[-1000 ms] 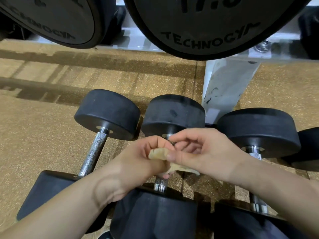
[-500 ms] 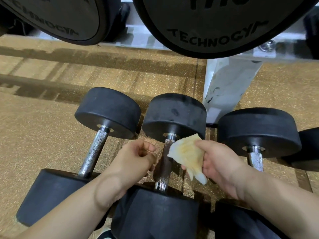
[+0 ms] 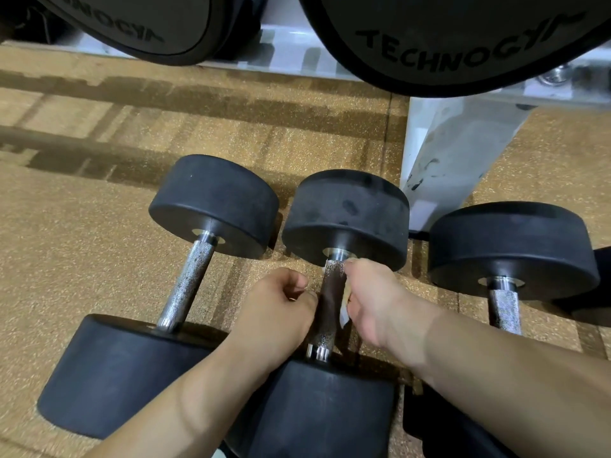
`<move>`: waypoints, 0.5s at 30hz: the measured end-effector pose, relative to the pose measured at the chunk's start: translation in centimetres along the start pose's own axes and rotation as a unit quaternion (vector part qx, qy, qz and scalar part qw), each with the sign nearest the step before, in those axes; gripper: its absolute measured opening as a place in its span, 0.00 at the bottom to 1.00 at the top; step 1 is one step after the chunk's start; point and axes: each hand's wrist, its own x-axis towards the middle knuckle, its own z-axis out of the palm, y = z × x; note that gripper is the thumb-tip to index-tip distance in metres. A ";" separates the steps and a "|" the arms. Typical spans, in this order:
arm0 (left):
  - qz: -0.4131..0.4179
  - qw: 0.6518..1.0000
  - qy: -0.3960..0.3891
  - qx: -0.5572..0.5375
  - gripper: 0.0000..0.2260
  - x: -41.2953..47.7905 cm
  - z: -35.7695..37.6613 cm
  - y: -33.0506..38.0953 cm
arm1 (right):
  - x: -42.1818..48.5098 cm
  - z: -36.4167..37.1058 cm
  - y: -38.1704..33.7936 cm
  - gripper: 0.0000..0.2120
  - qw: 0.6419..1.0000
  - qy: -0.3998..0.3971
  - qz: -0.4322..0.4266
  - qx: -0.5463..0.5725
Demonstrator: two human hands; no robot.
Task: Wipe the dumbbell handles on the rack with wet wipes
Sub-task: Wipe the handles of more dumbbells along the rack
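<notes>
Three dumbbells with round black rubber heads and knurled steel bars lie side by side on a speckled tan floor (image 3: 82,242), below a white metal rack post (image 3: 456,153) and two large black discs (image 3: 463,38) with raised lettering. The right hand (image 3: 373,299) wraps its curled fingers around the handle (image 3: 330,302) of the middle dumbbell (image 3: 347,216), close under the far head, clasping a wipe (image 3: 345,307) against the metal. Only a thin, pale, crumpled strip of the wipe shows between palm and bar. The handle is dark along its middle and bright silver at both ends. The left hand (image 3: 277,312) sits just beside the handle's left side with its fingers clenched into a loose fist, holding nothing visible; whether its knuckles touch the bar cannot be told. The left dumbbell (image 3: 188,282) has a speckled, pitted bar, and the right dumbbell (image 3: 504,309) a cleaner, glittering one.
</notes>
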 end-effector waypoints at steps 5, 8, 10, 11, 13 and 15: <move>-0.005 1.000 -0.004 0.010 0.03 0.1 0.0 0.3 | -1.3 1.7 2.1 0.11 0.995 0.046 -0.030 -0.081; -0.016 1.000 -0.012 0.021 0.03 0.1 0.0 0.3 | -2.5 0.2 2.7 0.15 0.975 -0.024 0.023 -0.219; -0.022 0.999 -0.015 0.032 0.03 0.1 0.2 0.3 | -2.9 -0.4 2.3 0.16 0.962 -0.052 0.053 -0.261; -0.024 0.999 -0.018 0.033 0.03 0.0 0.2 0.4 | -2.7 -0.5 1.7 0.13 0.968 -0.060 0.068 -0.234; -0.026 0.999 -0.026 0.035 0.04 -0.2 0.3 0.7 | -1.5 -0.7 0.4 0.13 0.985 -0.057 0.072 -0.148; -0.031 0.998 -0.034 0.034 0.04 -0.4 0.3 0.8 | 0.3 -0.8 -1.0 0.15 0.998 -0.020 0.041 -0.046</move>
